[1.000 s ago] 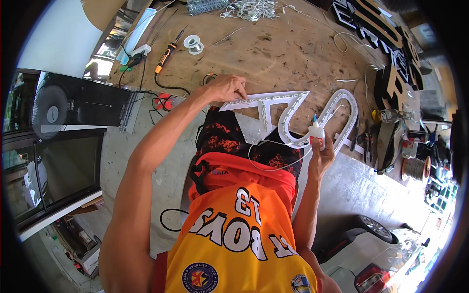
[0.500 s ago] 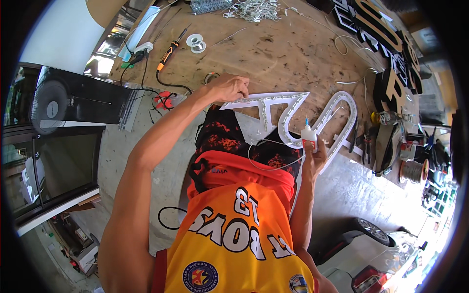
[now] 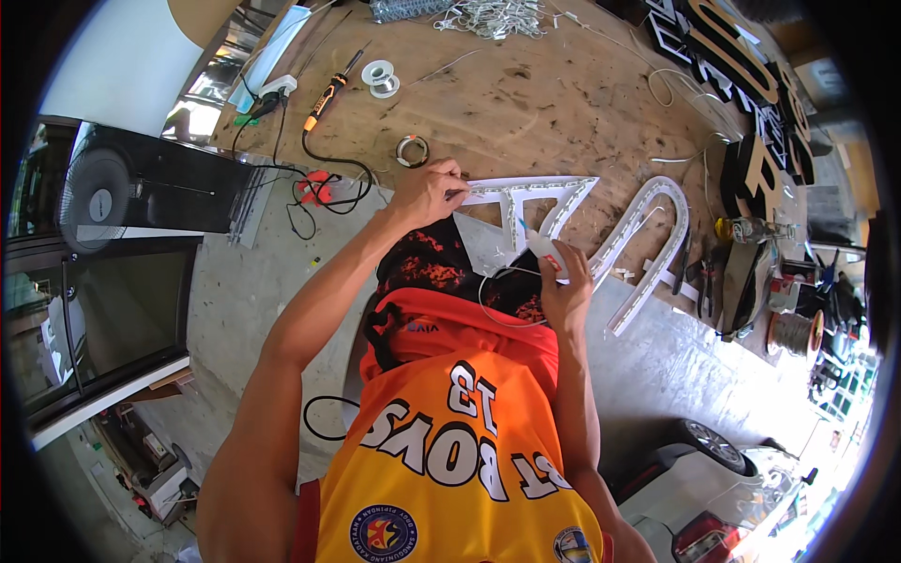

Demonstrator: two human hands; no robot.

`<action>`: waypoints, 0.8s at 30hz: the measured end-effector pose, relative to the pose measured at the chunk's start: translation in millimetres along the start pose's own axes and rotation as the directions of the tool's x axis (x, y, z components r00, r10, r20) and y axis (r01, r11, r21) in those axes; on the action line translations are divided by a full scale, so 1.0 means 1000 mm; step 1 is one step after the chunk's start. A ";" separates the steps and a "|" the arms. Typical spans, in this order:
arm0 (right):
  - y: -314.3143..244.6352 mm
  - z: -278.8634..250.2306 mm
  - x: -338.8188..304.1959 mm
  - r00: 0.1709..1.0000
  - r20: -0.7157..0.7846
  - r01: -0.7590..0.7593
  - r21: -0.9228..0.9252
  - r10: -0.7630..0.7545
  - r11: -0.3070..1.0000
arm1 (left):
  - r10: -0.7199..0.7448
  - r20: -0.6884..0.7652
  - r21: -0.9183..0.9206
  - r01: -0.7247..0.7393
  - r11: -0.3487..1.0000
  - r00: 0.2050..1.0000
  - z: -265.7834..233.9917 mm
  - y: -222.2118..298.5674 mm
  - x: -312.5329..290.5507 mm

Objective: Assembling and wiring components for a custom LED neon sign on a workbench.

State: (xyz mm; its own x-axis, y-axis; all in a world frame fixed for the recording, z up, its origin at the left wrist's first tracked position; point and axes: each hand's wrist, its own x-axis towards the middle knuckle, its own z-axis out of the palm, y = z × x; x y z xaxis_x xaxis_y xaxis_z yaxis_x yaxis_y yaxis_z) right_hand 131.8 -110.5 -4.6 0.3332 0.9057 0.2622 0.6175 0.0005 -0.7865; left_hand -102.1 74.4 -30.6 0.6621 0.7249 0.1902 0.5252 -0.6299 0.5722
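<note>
A white sign letter [image 3: 511, 195] lined with a strip of small LEDs lies along the near edge of the wooden bench, partly over my lap. My left hand [image 3: 430, 195] is closed in a pinch at its left end; the fingertips hide what exactly they press. In my right hand [image 3: 568, 286] is a small white glue bottle [image 3: 546, 253] with a thin blue tip, tilted up and to the left above the letter. A thin white wire [image 3: 483, 293] loops below the bottle. Another white curved letter [image 3: 648, 230] with LEDs lies to the right.
On the bench [image 3: 526, 103] are a soldering iron [image 3: 328, 98], a solder spool [image 3: 380, 79], a small ring-shaped roll [image 3: 411, 151] and a heap of LED strings [image 3: 493, 17]. Black-sided letters [image 3: 751, 178], a glass bottle [image 3: 751, 229] and pliers [image 3: 706, 286] sit at the right.
My right hand has moved left with the glue bottle, which now leans left over the letter. My left hand has shifted slightly left and nearer, uncovering the ring-shaped roll.
</note>
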 end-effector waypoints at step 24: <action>-0.019 0.050 0.025 0.982 0.148 0.145 -0.215 -0.114 0.966 | 0.012 -0.132 -0.049 -0.019 0.999 0.991 0.012 -0.002 -0.006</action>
State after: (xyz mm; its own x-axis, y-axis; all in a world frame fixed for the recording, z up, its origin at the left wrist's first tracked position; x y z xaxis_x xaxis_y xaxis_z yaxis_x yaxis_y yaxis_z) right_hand 93.0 -66.3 -11.0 0.1513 0.9523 0.2649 0.7977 0.0406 -0.6016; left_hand -100.6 68.0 -42.3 0.5922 0.7476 0.3007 0.4857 -0.6289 0.6071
